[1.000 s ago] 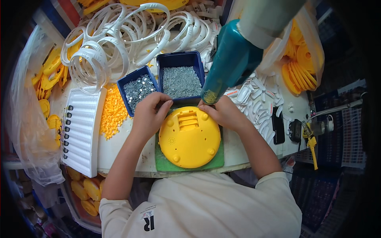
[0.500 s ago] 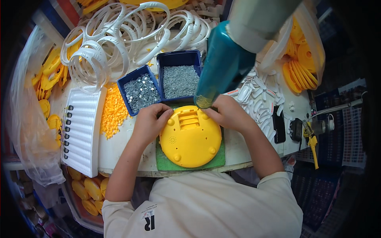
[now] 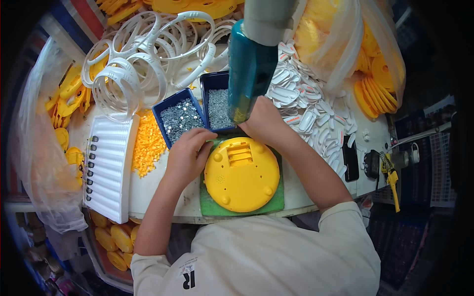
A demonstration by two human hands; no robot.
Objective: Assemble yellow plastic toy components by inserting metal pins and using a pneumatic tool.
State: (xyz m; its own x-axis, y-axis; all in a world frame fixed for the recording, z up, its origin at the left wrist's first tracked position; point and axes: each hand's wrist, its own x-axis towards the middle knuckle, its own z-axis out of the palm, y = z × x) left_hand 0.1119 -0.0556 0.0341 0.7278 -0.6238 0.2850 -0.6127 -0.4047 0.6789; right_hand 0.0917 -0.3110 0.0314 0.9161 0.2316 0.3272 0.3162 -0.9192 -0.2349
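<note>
Two tubs (image 3: 215,81) sit beyond the yellow disc (image 3: 243,181), likely for reach; I can't tell whether left hand (image 3: 188,153) or right hand (image 3: 266,124) grips.

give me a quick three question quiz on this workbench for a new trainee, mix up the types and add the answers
1. True or false: the round yellow casing rests on a green mat.

2. Short answer: what lies on the table between the ridged white tray and the left blue bin?

3. Multiple choice: which of the person's hands is nearer the lower tip of the teal tool?
a) left
b) right

Key
1. True.
2. A pile of small yellow pieces.
3. b: the right hand is right beside the tip.
</note>
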